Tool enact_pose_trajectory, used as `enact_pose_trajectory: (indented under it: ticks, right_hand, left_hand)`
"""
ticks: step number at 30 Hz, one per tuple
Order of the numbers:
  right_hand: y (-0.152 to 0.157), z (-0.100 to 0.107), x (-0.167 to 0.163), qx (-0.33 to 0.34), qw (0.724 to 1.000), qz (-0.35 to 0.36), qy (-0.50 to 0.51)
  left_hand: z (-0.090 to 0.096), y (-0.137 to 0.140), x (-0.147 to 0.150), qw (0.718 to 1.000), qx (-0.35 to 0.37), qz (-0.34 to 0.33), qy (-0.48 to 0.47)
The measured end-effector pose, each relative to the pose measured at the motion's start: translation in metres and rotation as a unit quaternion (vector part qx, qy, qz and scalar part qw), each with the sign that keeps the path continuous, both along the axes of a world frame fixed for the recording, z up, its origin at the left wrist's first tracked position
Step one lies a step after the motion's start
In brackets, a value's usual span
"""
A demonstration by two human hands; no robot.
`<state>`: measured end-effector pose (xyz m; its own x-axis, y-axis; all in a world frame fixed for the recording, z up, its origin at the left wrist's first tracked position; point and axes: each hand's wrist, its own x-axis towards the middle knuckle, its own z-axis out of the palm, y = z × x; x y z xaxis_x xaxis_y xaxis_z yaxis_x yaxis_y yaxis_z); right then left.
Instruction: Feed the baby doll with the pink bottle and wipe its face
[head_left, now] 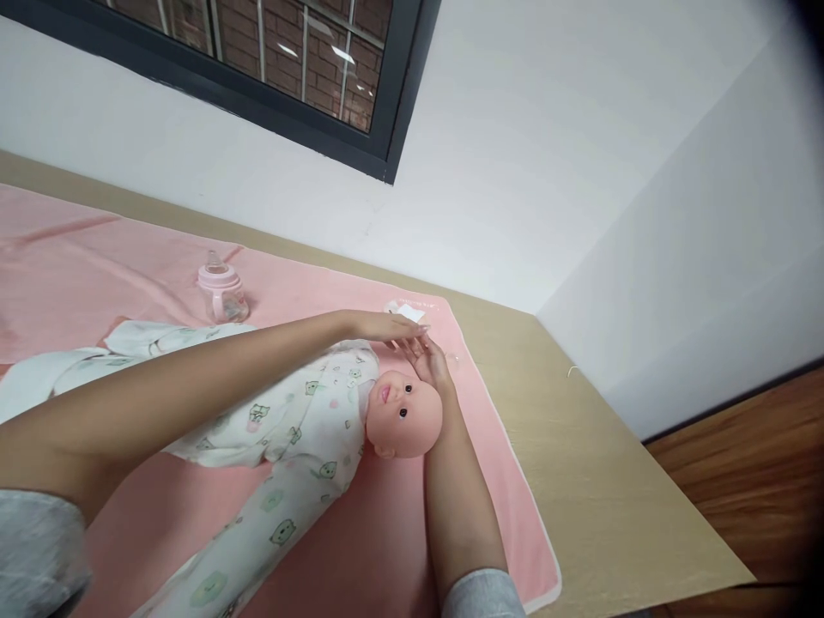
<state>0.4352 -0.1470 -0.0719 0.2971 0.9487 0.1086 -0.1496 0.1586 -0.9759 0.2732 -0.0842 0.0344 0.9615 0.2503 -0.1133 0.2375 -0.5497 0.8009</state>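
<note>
A baby doll [404, 412] in white pyjamas with a green bear print [328, 429] lies on its back on a pink mat [360, 532], its bald head to the right. My left arm reaches across above the doll's body. Beyond the head, my left hand [384, 326] is stretched out flat, palm down, with its fingertips over my right hand. My right hand [430, 360] has its fingers extended and touches the left fingers. The right forearm passes close beside the doll's head. I see nothing held between the hands, though their palms are partly hidden.
A pink-lidded baby bottle [222, 296] stands upright on the mat at the left back. Just past my left hand lies a small white item [412, 313], partly covered. The wooden tabletop [579, 481] borders the mat, with a white wall [489, 172] and window behind.
</note>
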Motion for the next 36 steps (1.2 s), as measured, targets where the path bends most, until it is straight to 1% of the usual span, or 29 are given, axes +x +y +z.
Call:
enact_pose_trajectory:
  ticks: [2, 4, 6, 8, 11, 14, 16, 18, 21, 25, 29, 31, 36]
  right_hand:
    - [0.007, -0.005, 0.003, 0.013, 0.997, 0.002, 0.071]
    - [0.013, -0.009, 0.007, 0.02, 0.991, 0.002, 0.13]
    - [0.015, -0.009, 0.009, 0.024, 0.986, 0.014, 0.164]
    - [0.012, -0.004, 0.01, 0.023, 0.985, 0.034, 0.168]
    - [0.003, 0.018, 0.01, 0.0, 0.995, 0.052, 0.09]
    - [-0.01, 0.049, 0.003, -0.024, 0.997, 0.062, -0.04]
    - [-0.019, 0.07, -0.006, -0.023, 0.988, 0.067, -0.138]
    - [-0.029, 0.087, -0.017, -0.022, 0.972, 0.054, -0.226]
    - [-0.04, 0.105, -0.031, -0.027, 0.948, 0.021, -0.317]
    - [-0.048, 0.115, -0.042, -0.033, 0.928, 0.009, -0.37]
    - [-0.052, 0.119, -0.05, -0.021, 0.927, -0.004, -0.376]
    - [-0.055, 0.121, -0.054, -0.003, 0.927, 0.004, -0.374]
    - [-0.065, 0.128, -0.068, 0.078, 0.927, 0.064, -0.362]
  left_hand:
    - [0.01, 0.0, -0.016, 0.999, 0.023, 0.029, -0.037]
    - [0.019, -0.005, -0.034, 0.993, 0.072, 0.067, -0.06]
    - [0.023, -0.016, -0.051, 0.983, 0.126, 0.114, -0.069]
    - [0.024, -0.03, -0.067, 0.97, 0.164, 0.162, -0.078]
    - [0.019, -0.052, -0.085, 0.955, 0.198, 0.2, -0.098]
    - [0.015, -0.067, -0.096, 0.948, 0.217, 0.206, -0.103]
    - [0.016, -0.072, -0.1, 0.947, 0.218, 0.209, -0.107]
    - [0.017, -0.072, -0.104, 0.945, 0.214, 0.217, -0.119]
    - [0.017, -0.068, -0.108, 0.941, 0.205, 0.23, -0.138]
    - [0.013, -0.062, -0.11, 0.94, 0.198, 0.224, -0.165]
    - [0.01, -0.057, -0.113, 0.933, 0.215, 0.211, -0.199]
    - [0.009, -0.054, -0.115, 0.93, 0.222, 0.21, -0.207]
    - [0.007, -0.049, -0.117, 0.928, 0.231, 0.205, -0.208]
